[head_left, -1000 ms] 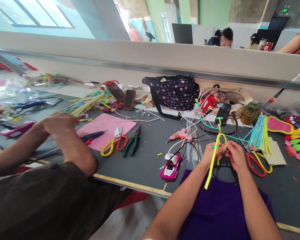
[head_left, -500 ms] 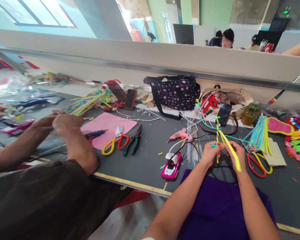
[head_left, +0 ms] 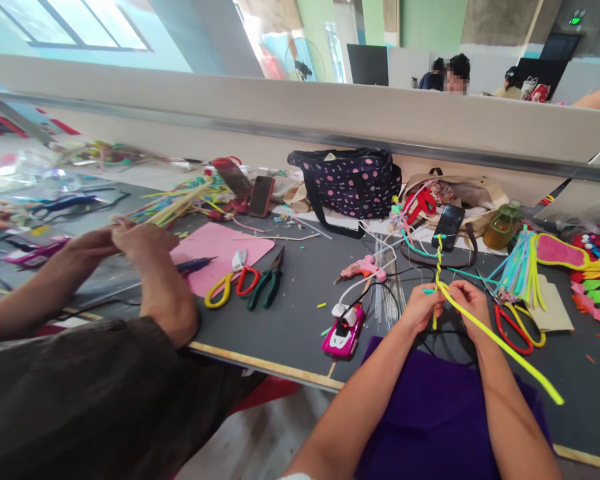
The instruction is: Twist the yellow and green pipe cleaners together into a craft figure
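My left hand (head_left: 422, 309) pinches a twisted yellow pipe cleaner (head_left: 439, 261), whose coiled part stands up above the fingers; a short teal end shows beside them. My right hand (head_left: 472, 304) is closed close by, its fingertips at the yellow strand near the twist. From between the hands a long loose yellow strand (head_left: 523, 361) slants down to the right, passing over my right forearm. To the right lie scissors (head_left: 515, 333) with red and yellow handles, near a bundle of pastel pipe cleaners (head_left: 520, 270).
Left of my hands are a pink glue gun (head_left: 364, 268), a magenta power socket (head_left: 343, 337) with cords, and green pliers (head_left: 267, 283). A dark patterned bag (head_left: 350, 183), a phone (head_left: 449, 225) and a green bottle (head_left: 503, 225) stand behind. A co-worker's arms (head_left: 165, 287) work at the left.
The loose yellow strand has swung outward and down to the right, and now shows at greater length. My hands stay nearly in place. The co-worker's hands have shifted slightly right.
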`<state>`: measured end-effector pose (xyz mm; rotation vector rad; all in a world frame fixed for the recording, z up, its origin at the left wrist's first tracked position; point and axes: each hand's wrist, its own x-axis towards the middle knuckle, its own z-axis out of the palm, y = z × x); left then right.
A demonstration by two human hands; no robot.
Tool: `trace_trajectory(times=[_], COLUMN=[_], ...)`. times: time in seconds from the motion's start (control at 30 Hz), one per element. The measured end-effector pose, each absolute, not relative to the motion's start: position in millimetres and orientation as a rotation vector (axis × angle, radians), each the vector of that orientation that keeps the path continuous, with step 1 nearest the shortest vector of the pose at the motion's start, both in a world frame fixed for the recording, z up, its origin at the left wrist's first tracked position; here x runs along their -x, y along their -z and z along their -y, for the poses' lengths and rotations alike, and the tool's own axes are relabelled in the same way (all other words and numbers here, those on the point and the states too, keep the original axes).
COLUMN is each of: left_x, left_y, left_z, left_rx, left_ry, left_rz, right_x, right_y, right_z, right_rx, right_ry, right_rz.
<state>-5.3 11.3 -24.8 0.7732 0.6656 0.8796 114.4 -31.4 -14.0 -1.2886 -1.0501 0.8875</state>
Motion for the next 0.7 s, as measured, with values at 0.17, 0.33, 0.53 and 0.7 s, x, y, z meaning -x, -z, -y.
trace_trajectory(times=[0.17,0.33,0.53,0.7], left_x=[5.4,6.9,8.1,8.8], left_y=[20.3,19.1,18.2,18.2], left_z=[-10.6,-11.5,-11.6,-10.8], left_rx=[-0.724,-0.738,-0.734,-0.733], left_ry=[-0.85,-0.839,-0.796,-0.786], left_rz=[-0.665,-0.692,-0.682,-0.67], right_x=[-113.3,-113.9,-118.0,-116.5], right_y=[16.5,17.5,13.5,11.8], right_z=[28.5,27.1,29.4,28.8], right_rx=[1.235,1.242,1.172,1.125], right_ry=[-1.032,-1.094,-1.174,-1.237], right_rz=[0.987,0.916,0.929,0.855])
